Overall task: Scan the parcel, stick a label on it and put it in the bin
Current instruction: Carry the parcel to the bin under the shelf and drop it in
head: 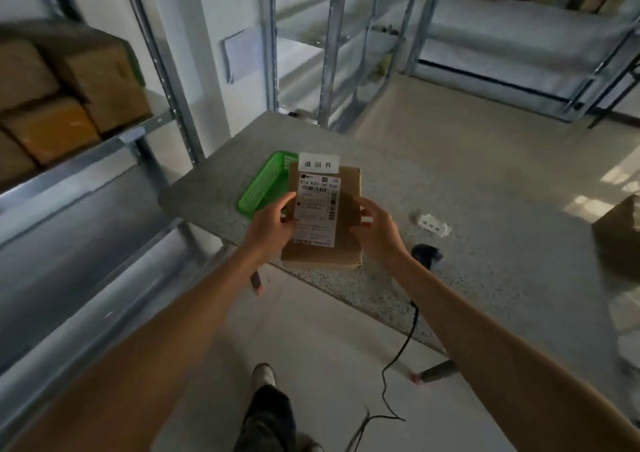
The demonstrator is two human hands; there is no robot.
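A brown cardboard parcel (346, 223) with a white shipping label is held over the table's near left corner. A small white sticker with printed characters (318, 164) sits at the parcel's top edge, overhanging it. My left hand (272, 226) grips the parcel's left side, thumb on the shipping label. My right hand (375, 229) holds the right side, with a bit of white paper at the fingers. A green plastic basket (263, 184) lies on the table just behind and left of the parcel. A black barcode scanner (427, 254) rests on the table right of my right wrist.
The speckled grey table (485, 209) carries a loose white label (434, 224) and a cardboard box (620, 236) at the right edge. The scanner's black cable (398, 354) hangs to the floor. Metal shelving with brown boxes (69, 98) stands left; more racks behind.
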